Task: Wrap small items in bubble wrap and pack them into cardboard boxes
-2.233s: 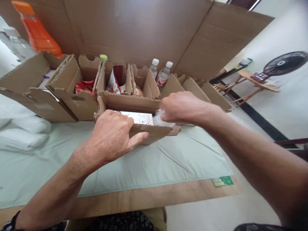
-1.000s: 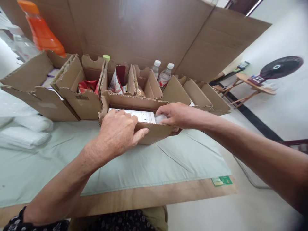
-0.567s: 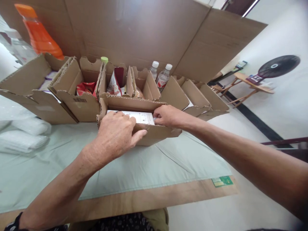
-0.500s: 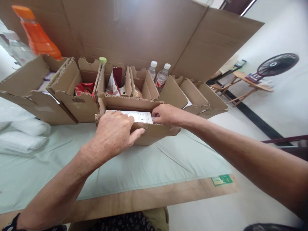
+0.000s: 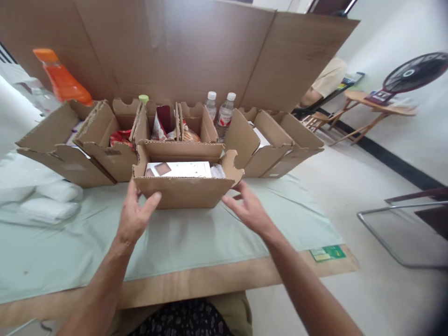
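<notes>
In front of me stands an open cardboard box (image 5: 185,193), lengthwise across the cloth. It holds a white carton (image 5: 189,169) with a brown square printed on it, and a clear plastic-wrapped item (image 5: 217,171) at the right end. My left hand (image 5: 135,212) grips the box's left end, its thumb against the front wall and its fingers round the side. At the right end, my right hand (image 5: 248,207) holds the lower corner, thumb toward the front and fingers partly hidden behind the side.
Behind stands a row of open cardboard bins (image 5: 119,161) with snack packets (image 5: 122,138). Two water bottles (image 5: 224,114) and an orange drink bottle (image 5: 66,81) stand behind them, before a cardboard panel (image 5: 182,56). Wrapped plastic rolls (image 5: 52,205) lie left; a green packet (image 5: 328,253) lies near the edge.
Both hands have left the inside of the box and moved down to its two ends. The carton and the wrapped item now show uncovered. My view has shifted somewhat.
</notes>
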